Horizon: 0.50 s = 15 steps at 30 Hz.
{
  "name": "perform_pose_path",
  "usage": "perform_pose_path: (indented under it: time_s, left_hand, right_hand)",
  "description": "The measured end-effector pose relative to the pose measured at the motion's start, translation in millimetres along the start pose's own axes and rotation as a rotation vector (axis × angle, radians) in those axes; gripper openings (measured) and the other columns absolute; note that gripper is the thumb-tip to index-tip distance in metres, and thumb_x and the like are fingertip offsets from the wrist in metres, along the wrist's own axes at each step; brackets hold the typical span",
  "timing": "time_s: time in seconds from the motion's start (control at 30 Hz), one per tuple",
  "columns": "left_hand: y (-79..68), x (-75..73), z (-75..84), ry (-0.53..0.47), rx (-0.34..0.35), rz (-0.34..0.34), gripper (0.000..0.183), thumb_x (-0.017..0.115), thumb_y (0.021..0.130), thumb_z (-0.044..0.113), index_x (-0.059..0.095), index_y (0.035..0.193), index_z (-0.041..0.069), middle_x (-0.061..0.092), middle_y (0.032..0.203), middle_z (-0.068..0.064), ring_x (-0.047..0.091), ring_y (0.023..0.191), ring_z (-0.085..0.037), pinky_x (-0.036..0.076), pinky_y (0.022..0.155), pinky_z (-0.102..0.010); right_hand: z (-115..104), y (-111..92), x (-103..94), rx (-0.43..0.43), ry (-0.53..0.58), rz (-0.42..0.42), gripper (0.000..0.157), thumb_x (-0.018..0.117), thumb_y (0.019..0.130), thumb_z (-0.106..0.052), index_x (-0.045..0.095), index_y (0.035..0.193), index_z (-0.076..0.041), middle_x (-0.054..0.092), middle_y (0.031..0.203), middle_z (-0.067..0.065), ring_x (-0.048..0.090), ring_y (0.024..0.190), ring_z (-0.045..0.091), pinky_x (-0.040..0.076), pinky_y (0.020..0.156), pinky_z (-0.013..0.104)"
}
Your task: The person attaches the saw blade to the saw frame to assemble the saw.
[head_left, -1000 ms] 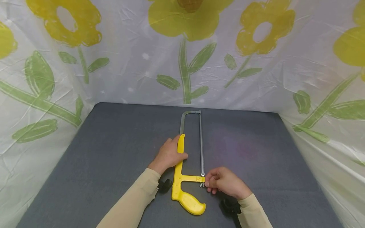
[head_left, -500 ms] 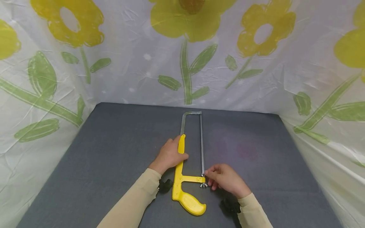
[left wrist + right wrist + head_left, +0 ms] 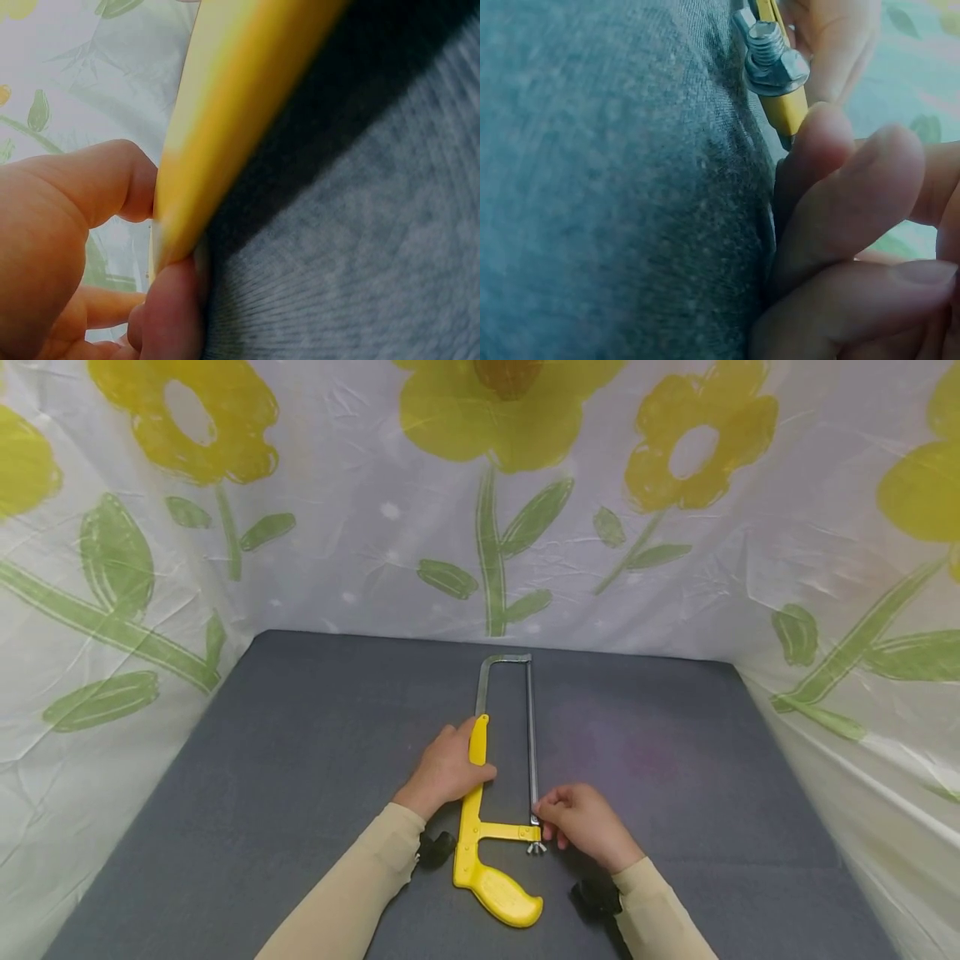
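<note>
A hacksaw with a yellow frame (image 3: 471, 810) lies on the dark table in the head view, its handle (image 3: 504, 897) towards me. My left hand (image 3: 446, 766) grips the upper part of that frame, thumb laid across it; the left wrist view shows the yellow bar (image 3: 225, 127) between fingers and thumb. On the saw's right side, my right hand (image 3: 588, 825) has thumb and index fingertips together at the near end of the silver blade (image 3: 532, 735). Just below sits the wing nut (image 3: 536, 848), its threaded bolt (image 3: 765, 43) large in the right wrist view.
Dark grey cloth covers the table (image 3: 337, 718). A white curtain (image 3: 345, 527) printed with yellow flowers hangs behind it and along both sides. Black wrist camera mounts (image 3: 596, 897) sit close over the table by each wrist.
My right hand has moved from beside the wing nut up to the blade's near end, leaving the nut in view. My left hand keeps its grip and the hacksaw stays in place.
</note>
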<state>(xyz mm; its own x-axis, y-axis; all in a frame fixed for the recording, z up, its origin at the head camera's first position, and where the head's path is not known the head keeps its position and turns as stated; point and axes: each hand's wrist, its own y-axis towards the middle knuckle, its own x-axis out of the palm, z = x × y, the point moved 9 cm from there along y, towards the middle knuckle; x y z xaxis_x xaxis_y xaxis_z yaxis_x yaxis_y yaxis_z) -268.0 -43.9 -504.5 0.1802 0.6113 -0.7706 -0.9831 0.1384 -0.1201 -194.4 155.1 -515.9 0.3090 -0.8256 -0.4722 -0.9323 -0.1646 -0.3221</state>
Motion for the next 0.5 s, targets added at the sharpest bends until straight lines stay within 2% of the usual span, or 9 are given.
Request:
perform_pose_path:
  time_s: [0.13, 0.5]
  left_hand:
    - [-0.8, 0.8, -0.7, -0.004, -0.005, -0.004, 0.087, 0.074, 0.082, 0.035, 0.036, 0.157, 0.014, 0.054, 0.117, -0.011, 0.055, 0.085, -0.021, 0.053, 0.076, -0.034]
    - [-4.8, -3.5, -3.3, -0.009, -0.025, -0.009, 0.088, 0.074, 0.082, 0.035, 0.034, 0.158, 0.015, 0.054, 0.123, -0.013, 0.055, 0.088, -0.022, 0.053, 0.078, -0.036]
  right_hand:
    - [-0.1, 0.6, 1.3, 0.001, 0.001, -0.012, 0.018, 0.067, 0.095, -0.021, 0.071, 0.087, -0.006, 0.062, 0.064, 0.005, 0.052, 0.05, 0.015, 0.045, 0.05, 0.03]
    - [-6.0, 0.8, 4.7, -0.005, -0.012, -0.036, 0.022, 0.069, 0.094, -0.024, 0.07, 0.082, -0.005, 0.06, 0.061, 0.004, 0.049, 0.046, 0.014, 0.045, 0.048, 0.031]
